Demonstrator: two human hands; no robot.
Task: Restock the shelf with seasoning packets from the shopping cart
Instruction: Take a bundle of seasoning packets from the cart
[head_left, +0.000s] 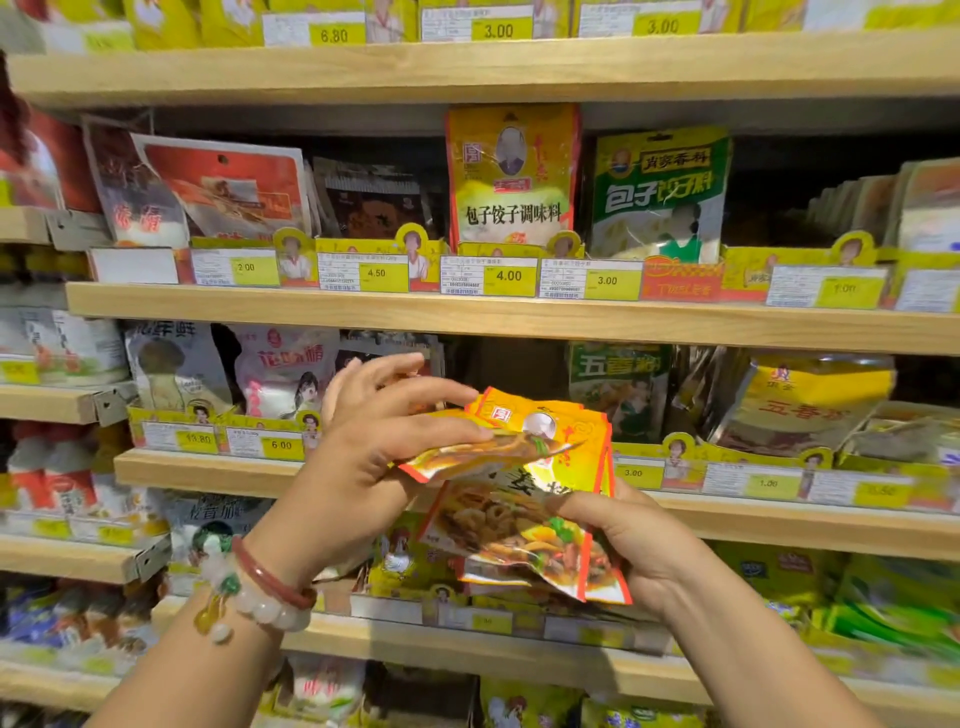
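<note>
Both hands grip seasoning packets (524, 499) betw. them: left hand (379, 457) top, right hand (634, 540) bottom.

The yellow packet (511, 176) on the middle shelf reads 包子饺子调味料, above a price tag (508, 276) marked 4.00; the green packet (660, 192) beside it reads 包子饺子料, its tag (607, 281) 3.00; a top-shelf tag (333, 35) says 6.80

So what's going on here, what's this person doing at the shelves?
A person stands facing wooden store shelves of seasoning packets. Both hands hold a small bunch of yellow-orange packets: the right hand grips it from below, and the left hand pinches the top one. None of these has gone onto a shelf yet.
</note>
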